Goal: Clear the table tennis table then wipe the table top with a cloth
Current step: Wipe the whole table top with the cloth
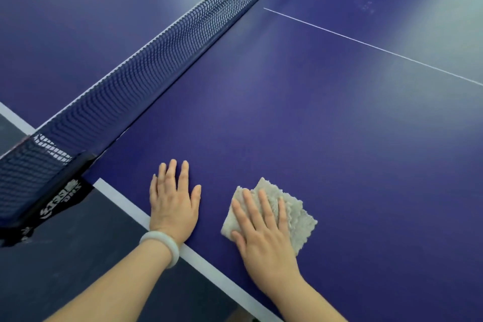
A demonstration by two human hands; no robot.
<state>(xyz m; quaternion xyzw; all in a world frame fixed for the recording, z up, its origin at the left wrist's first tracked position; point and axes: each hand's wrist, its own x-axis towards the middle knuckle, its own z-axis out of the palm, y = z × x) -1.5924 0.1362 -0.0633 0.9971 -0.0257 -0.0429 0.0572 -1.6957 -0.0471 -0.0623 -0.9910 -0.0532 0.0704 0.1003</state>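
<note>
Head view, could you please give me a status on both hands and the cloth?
Left hand flat on table top, holding nothing. Right hand pressing cloth flat near the white edge line. Net to the left, apart from both hands.

The table top (339,125) is dark blue and smooth. It has a white stripe along its near edge and a thin white line down the middle. Light shines on its far side. The cloth (300,217) is small, pale grey and fluffy, with bumpy edges. It lies flat on the blue top, close to the white edge stripe, under the flat right hand (264,230).
</note>
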